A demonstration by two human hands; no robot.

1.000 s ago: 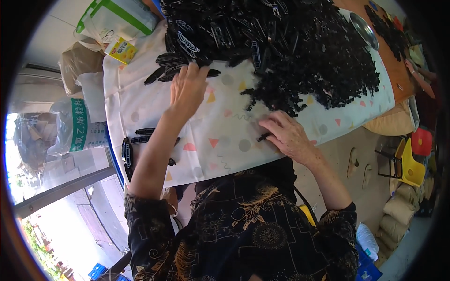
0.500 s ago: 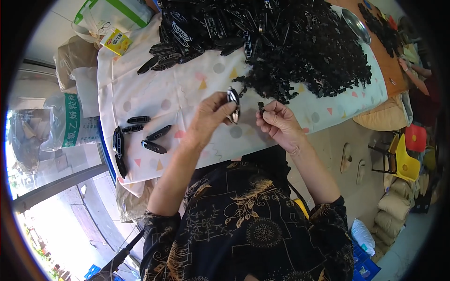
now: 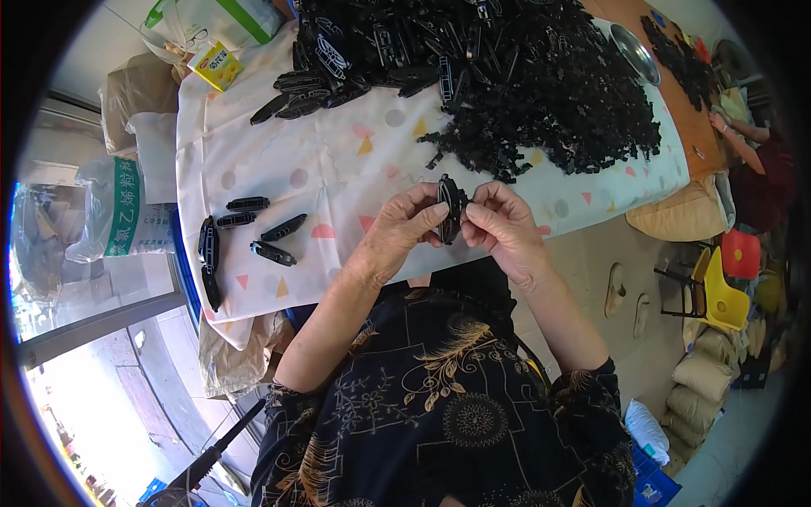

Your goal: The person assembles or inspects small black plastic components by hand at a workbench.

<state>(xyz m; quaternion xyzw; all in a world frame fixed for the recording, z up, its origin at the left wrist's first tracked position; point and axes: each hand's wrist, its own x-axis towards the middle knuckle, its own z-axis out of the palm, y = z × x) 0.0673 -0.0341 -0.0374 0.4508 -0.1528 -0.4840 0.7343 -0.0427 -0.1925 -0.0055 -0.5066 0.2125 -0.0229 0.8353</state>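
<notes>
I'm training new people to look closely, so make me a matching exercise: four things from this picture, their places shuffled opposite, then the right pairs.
1. Long black piece
2. Yellow carton
3. Round metal dish
4. Beige slippers

A. At the right edge of the black heap
B. On the floor
C. In the left hand
D. Beside the green-and-white bag

Pairs: 1-C, 2-D, 3-A, 4-B

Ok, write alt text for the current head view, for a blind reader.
A person's left hand holds an oblong black part, with the right hand pinching at its right side, over a patterned white tablecloth. A large heap of black pieces lies beyond; several oblong black pieces lie leftward.
</notes>
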